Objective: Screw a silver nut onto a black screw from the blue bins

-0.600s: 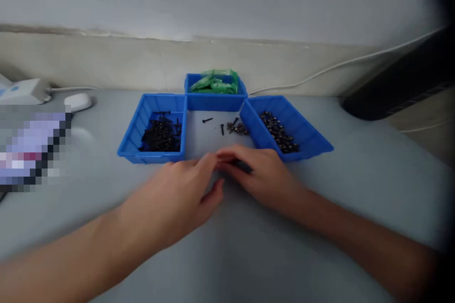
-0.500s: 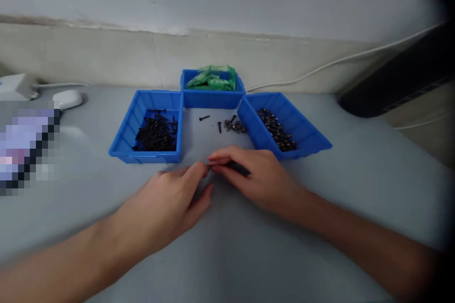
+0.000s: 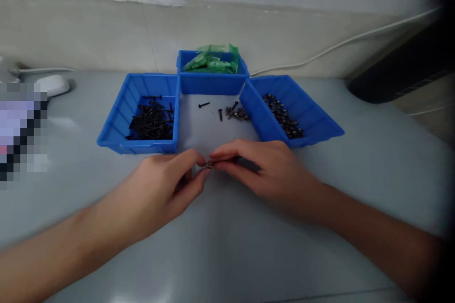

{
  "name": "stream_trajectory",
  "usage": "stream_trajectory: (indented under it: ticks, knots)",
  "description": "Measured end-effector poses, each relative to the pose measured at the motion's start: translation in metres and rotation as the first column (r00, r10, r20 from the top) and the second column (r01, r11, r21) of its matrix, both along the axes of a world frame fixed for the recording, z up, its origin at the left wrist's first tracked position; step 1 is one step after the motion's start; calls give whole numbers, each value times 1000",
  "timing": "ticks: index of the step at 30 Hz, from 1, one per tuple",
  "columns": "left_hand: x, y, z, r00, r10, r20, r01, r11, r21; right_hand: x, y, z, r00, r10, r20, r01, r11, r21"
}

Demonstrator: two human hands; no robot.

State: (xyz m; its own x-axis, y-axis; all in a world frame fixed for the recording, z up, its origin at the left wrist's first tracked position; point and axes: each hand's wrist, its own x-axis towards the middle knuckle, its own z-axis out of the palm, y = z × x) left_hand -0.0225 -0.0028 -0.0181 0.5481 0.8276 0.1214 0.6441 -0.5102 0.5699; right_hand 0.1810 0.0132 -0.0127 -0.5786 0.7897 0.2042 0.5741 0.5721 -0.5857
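Above the table in front of me, my left hand pinches a small metal fitting between thumb and forefinger. Fingertips of my right hand press together at the fitting's other side; what lies between them is mostly hidden, with only a thin dark edge showing. Beyond the hands lie a loose black screw, another black screw and a small pile of metal fittings with a screw beside it. The left blue bin holds many black screws; the right blue bin holds metal fittings.
A third blue bin at the back contains green plastic packets. On the left are a blurred-out device and a white rounded case. A black cylindrical object stands at right, near a white cable along the wall.
My left thumb has come up against the forefinger, closing on the fitting, which now shows more between the hands. The view has shifted slightly, so the bins appear higher.
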Motion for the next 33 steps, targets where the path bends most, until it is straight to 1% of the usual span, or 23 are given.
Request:
stream_trajectory:
  ticks: [2,5,11,13,17,25,29,33]
  knots:
    - [1,1,0,1000,8,20,-7,1000,-28,0,-1,-1,1000,23,3,-23,1000,-1]
    - [1,1,1,999,-27,23,29,998,-54,1,-1,-3,999,44,2,-44,999,28]
    - [0,0,0,999,-37,23,39,997,-70,1,-1,-1,997,70,16,-71,996,55]
    - [-1,-1,-1,999,-33,24,35,995,-90,2,0,-1,994,100,33,-102,992,73]
    - [-1,-1,0,999,-38,18,40,991,-126,3,2,0,984,153,88,-159,986,57]
    - [-2,-1,3,997,-48,55,55,988,-144,2,-1,-1,982,119,144,-128,991,48]
    - [-1,0,-1,997,-36,75,45,993,-111,3,-1,-2,982,117,149,-124,991,42]
    - [0,0,-3,993,-39,107,47,996,-76,2,0,1,978,128,164,-130,992,-2]
